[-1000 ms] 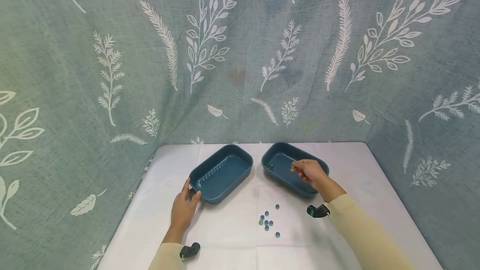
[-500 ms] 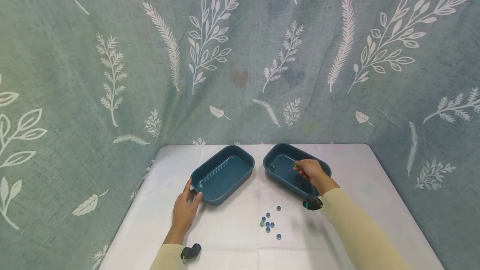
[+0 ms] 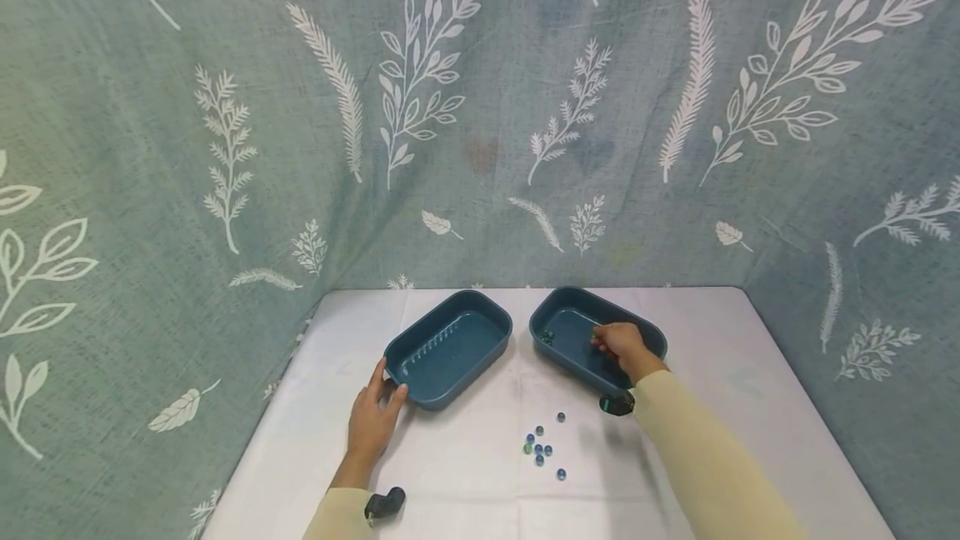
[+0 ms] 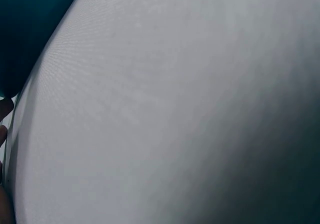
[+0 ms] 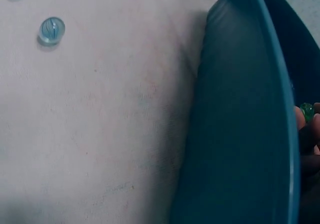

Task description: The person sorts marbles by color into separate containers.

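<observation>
My right hand (image 3: 621, 343) pinches a green marble (image 5: 307, 111) low inside the right blue tray (image 3: 567, 364); the right wrist view shows it just past the tray's wall. Several green marbles (image 3: 547, 337) lie together at that tray's left end. My left hand (image 3: 371, 421) touches the near left corner of the left blue tray (image 3: 450, 397), fingers on its side wall and thumb at the front. No marbles show in the left tray. In the left wrist view only bits of the fingers (image 4: 5, 109) appear, against the tray's base.
Several blue marbles (image 3: 538, 449) and a green one (image 3: 527, 448) lie loosely grouped on the white cloth (image 3: 465, 473) in front of the trays. Leaf-patterned curtains (image 3: 480, 107) hang behind the table and on both sides.
My right hand has lowered slightly into the right tray with the green marble still pinched, and its forearm has swung a little leftward. The left hand keeps its place at the left tray.
</observation>
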A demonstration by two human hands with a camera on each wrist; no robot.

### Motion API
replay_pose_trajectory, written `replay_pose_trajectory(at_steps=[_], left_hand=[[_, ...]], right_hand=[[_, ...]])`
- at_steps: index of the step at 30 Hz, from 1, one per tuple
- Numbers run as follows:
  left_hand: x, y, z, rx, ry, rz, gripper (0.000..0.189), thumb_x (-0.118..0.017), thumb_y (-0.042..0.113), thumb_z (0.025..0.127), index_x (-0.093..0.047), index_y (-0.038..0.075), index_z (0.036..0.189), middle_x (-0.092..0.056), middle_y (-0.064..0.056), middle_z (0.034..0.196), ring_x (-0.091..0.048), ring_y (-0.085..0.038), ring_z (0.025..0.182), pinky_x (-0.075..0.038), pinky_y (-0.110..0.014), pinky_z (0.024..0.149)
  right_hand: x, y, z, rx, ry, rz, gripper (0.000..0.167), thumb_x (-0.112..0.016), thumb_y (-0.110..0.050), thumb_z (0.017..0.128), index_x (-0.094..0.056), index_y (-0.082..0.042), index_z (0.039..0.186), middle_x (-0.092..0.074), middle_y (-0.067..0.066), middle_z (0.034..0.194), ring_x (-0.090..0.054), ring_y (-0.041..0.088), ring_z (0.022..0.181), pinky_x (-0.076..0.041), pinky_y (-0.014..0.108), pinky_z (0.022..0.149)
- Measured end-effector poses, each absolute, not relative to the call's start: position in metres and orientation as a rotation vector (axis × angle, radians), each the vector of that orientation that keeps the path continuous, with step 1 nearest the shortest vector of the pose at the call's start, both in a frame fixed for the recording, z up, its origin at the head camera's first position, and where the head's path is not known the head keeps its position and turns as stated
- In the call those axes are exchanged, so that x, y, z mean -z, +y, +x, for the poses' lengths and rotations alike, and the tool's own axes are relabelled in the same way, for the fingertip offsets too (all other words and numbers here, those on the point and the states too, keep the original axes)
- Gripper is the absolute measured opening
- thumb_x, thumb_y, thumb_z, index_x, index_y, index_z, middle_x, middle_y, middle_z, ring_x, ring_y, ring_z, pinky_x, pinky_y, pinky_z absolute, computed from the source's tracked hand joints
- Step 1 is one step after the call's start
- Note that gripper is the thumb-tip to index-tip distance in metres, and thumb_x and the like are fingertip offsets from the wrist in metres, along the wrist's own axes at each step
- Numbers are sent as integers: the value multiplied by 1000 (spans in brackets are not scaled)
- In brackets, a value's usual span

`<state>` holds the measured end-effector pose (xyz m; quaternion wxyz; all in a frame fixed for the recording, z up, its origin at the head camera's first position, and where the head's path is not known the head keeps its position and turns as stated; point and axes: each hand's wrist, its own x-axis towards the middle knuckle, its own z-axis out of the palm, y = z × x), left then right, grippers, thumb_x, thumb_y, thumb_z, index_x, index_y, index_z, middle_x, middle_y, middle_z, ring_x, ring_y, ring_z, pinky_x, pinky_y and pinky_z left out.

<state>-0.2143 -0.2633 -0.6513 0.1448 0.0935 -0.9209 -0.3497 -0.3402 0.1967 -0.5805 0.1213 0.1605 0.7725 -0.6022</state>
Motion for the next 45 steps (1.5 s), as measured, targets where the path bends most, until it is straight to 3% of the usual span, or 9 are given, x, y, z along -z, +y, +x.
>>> replay_pose_trajectory(at_steps=[6,14,20,34,45], left_hand=[[650,-263,-215,1000,-2647,256,74,-56,57,93,-23,34,155,-47,-12,145,-38,-46,131,-27,-67,103],[650,-262,-215,994,-2651,270,73,-56,55,94,-23,34,155,-46,-11,146,-37,-46,133,-24,-65,106],[650,-262,-212,1007,-2660,277,75,-54,61,92,-23,35,155,-46,-11,146,-35,-47,134,-24,-66,106],[652,-261,-216,992,-2629,230,74,-59,55,92,-26,34,155,-51,-11,141,-45,-42,128,-32,-64,102],[650,-265,-213,991,-2643,248,74,-58,55,93,-23,34,155,-50,-12,142,-38,-47,131,-25,-65,105]], right_hand=[[587,201,-343,1727,2281,503,17,-57,-12,96,-65,4,99,-64,-1,66,-49,9,53,-38,25,49],[592,203,-340,1726,2251,525,12,-61,-11,95,-62,0,88,-63,0,63,-50,6,49,-39,22,45],[593,202,-339,1543,2388,539,17,-62,-15,95,-64,-1,86,-64,2,65,-52,11,52,-40,26,47],[595,198,-341,1252,2609,577,25,-65,-21,94,-68,-6,75,-63,-2,57,-58,12,53,-40,28,60],[594,196,-343,1425,2486,589,18,-63,-16,95,-67,0,88,-66,1,63,-60,10,53,-42,26,52]])
